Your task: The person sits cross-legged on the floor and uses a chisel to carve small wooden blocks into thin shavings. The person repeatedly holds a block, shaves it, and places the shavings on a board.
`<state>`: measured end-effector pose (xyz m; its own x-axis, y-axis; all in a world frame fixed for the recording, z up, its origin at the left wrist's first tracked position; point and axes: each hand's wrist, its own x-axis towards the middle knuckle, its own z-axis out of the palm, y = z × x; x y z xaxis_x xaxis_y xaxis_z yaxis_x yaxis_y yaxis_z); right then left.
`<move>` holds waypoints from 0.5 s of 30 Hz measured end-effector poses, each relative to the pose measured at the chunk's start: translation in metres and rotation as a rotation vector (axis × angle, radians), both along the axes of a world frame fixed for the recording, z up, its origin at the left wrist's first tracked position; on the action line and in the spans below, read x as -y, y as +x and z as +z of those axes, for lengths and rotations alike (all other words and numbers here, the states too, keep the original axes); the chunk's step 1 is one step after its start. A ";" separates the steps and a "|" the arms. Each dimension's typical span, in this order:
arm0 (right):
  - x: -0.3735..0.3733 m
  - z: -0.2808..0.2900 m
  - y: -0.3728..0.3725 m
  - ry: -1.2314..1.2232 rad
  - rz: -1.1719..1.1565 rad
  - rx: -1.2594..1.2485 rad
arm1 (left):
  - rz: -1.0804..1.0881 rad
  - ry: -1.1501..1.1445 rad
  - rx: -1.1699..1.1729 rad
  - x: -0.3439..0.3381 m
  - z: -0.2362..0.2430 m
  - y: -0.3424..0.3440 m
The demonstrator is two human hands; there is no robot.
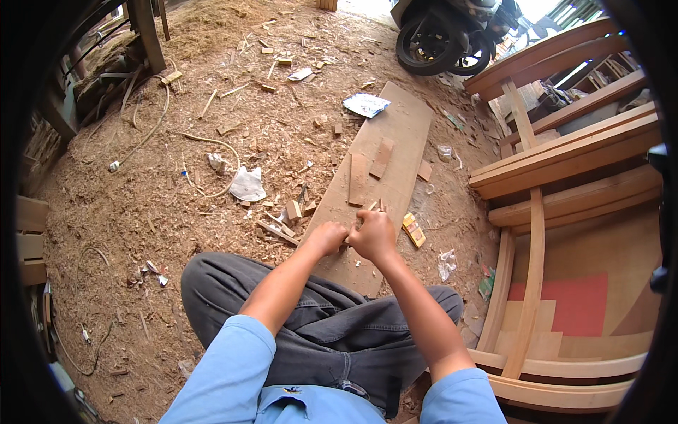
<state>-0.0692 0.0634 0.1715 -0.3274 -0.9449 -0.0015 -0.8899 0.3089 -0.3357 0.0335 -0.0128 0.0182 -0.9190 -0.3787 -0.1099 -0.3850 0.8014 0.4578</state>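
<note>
My left hand (329, 237) and my right hand (373, 234) meet over the near part of a long flat brown board (408, 120) lying on the ground. Both are closed with fingers bent inward. A thin light-brown end sticks up at the fingers of my right hand; its kind is too small to make out. Whatever my left fingers hold is hidden. Just beyond them, two thin wooden strips, one longer (358, 179) and one shorter (382, 157), lie on the board. To the right of my right hand is a yellow packet (414, 230).
Sawdust and wood scraps (293, 210) cover the ground. A white crumpled bag (247, 184) and a looped cable (227, 145) lie left. A blue-white packet (366, 104) rests on the board's far end. Wooden frames (534, 268) stand right; a motorcycle (441, 42) is parked beyond.
</note>
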 end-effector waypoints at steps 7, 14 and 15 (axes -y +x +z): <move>0.001 -0.001 0.000 -0.076 -0.053 0.038 | 0.049 0.011 -0.062 -0.002 0.005 0.003; 0.008 -0.003 0.000 -0.011 0.030 0.051 | 0.070 0.050 -0.122 -0.003 0.002 0.002; 0.009 -0.004 0.001 -0.021 0.009 0.040 | 0.076 0.086 -0.117 -0.003 0.001 0.002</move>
